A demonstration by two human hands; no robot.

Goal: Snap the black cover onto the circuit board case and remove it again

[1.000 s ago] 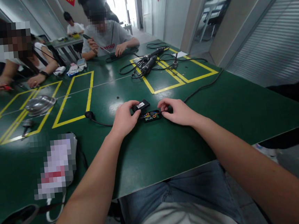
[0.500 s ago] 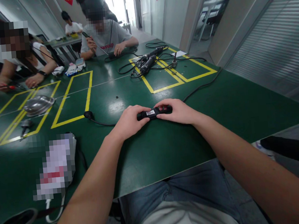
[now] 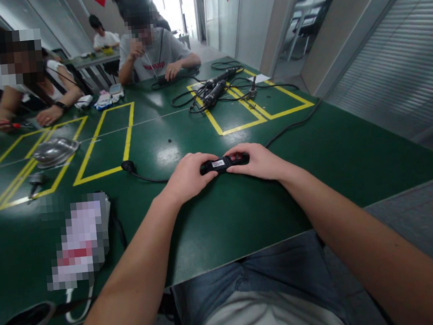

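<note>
Casing (image 3: 221,165), black and bearing a white label, is held lengthwise at the centre of the green tabletop (image 3: 222,227); whether it is rested on the surface or raised slightly cannot be told. Its nine o'clock end is pinched between thumb and fingers of the left hand (image 3: 188,177), and its three o'clock end is pinched likewise by the right hand (image 3: 259,165). If the two ends are pressed unequally, the casing could be tilted or twisted out of the fingers, since it is gripped only near its tips. Skin could also be nipped if any gap is closed under the fingertips, where the edges are hidden. The left cord (image 3: 152,180), with a plug (image 3: 128,166) at nine o'clock, and the right cord (image 3: 292,124), led away towards two o'clock, could be strained if the casing is pulled sideways or either cord is snagged by a forearm.
</note>
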